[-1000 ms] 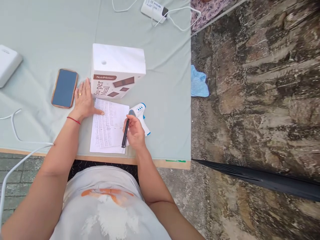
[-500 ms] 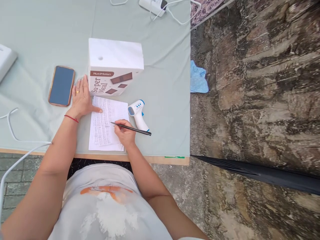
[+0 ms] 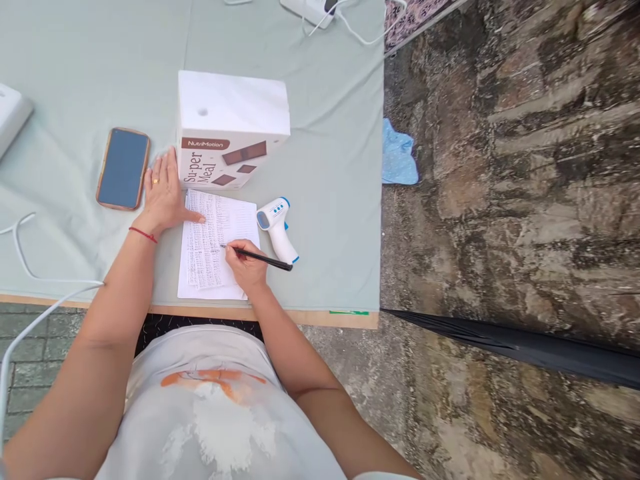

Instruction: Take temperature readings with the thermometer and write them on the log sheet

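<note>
My right hand (image 3: 247, 267) is closed around a black pen (image 3: 265, 257), its tip at the handwriting on a sheet of paper (image 3: 203, 257). Rows of small script cover much of that sheet, which lies over other white paper (image 3: 237, 292). My left hand (image 3: 167, 195) rests flat with fingers stretched, the thumb on the paper's upper left and the fingers beside a white NutriMotion box (image 3: 233, 107). Just right of the paper lies a white and blue infrared thermometer (image 3: 277, 229). A smartphone (image 3: 123, 168) in a brown-edged case is left of my left hand.
A white power strip (image 3: 313, 10) with cables sits at the far edge of view. Another white device (image 3: 13, 117) is at the left, and a white cable (image 3: 60, 283) runs over the table's front edge. Blue cloth (image 3: 399, 155) hangs at the right side, beside a stone wall (image 3: 510, 167).
The pen's rear end has swung left, and my right hand has shifted slightly left on the paper. My left hand stays in place; the whole view has moved slightly.
</note>
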Available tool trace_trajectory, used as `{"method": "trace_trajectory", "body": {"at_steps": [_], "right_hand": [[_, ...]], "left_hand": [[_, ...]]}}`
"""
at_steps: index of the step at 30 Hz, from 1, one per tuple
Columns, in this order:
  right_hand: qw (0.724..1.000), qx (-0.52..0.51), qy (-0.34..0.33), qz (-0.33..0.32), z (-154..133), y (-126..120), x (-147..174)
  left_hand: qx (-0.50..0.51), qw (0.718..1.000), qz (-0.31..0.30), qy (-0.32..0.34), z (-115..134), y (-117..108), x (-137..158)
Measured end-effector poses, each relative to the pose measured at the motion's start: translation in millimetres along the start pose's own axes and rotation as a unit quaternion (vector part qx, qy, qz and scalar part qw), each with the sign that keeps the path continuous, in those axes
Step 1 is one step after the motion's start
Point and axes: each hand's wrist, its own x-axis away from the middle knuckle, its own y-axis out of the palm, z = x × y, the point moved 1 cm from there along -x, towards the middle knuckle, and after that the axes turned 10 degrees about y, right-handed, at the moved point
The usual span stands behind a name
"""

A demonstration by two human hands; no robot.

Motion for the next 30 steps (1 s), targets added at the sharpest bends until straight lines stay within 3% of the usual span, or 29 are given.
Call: {"method": "trace_trajectory", "body": {"at_steps": [30], "right_hand": [[1.000, 0.010, 0.000, 0.001, -2.8, -1.7, -0.5]], "left_hand": [[0.003, 1.000, -0.004, 0.003, 3.4, -1.7, 0.7]]}}
